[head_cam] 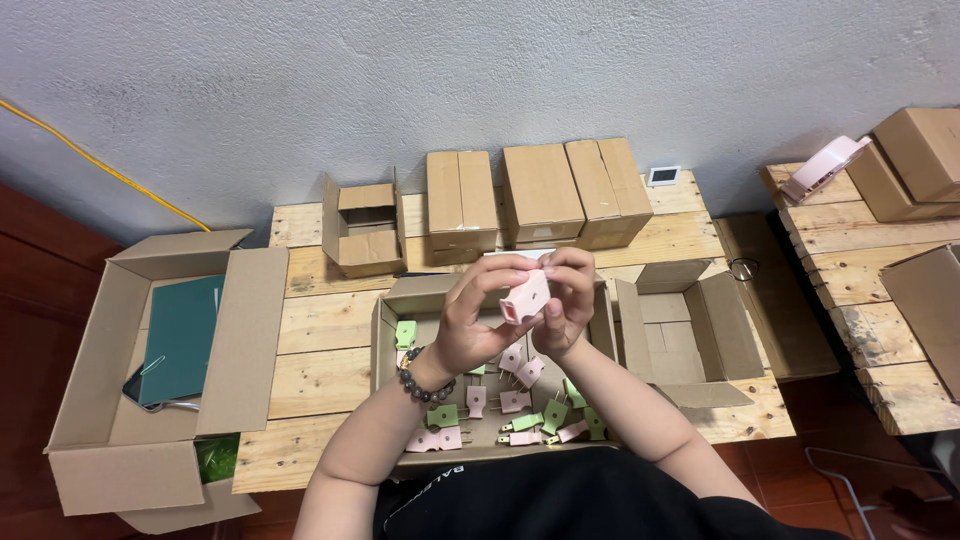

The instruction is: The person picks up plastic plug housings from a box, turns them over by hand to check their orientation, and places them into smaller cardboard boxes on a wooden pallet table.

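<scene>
I look down on a wooden pallet table (320, 330) pushed against a grey wall (480, 70), with cardboard boxes spread across it. The biggest, an open carton (235, 330) at the left edge, holds a dark green folder (180, 335), out of my working space. Three closed boxes (540, 195) line up at the back by the wall, with a small open box (365, 225) beside them. An empty open box (685, 335) sits just to my right, within easy reach. Directly in front of me is a shallow cardboard tray (383, 335) holding loose pink and green plug parts (515, 400), their metal prongs pointing every way.

Above that tray, I hold a pink plug body (525, 298) raised toward the camera, so I can see its face. My left hand (470, 320), a bead bracelet (420, 378) on its wrist, pinches one side with thumb and fingers; my right hand (567, 300) closes around the other side, fingertips on top. Both hands grip it together.
</scene>
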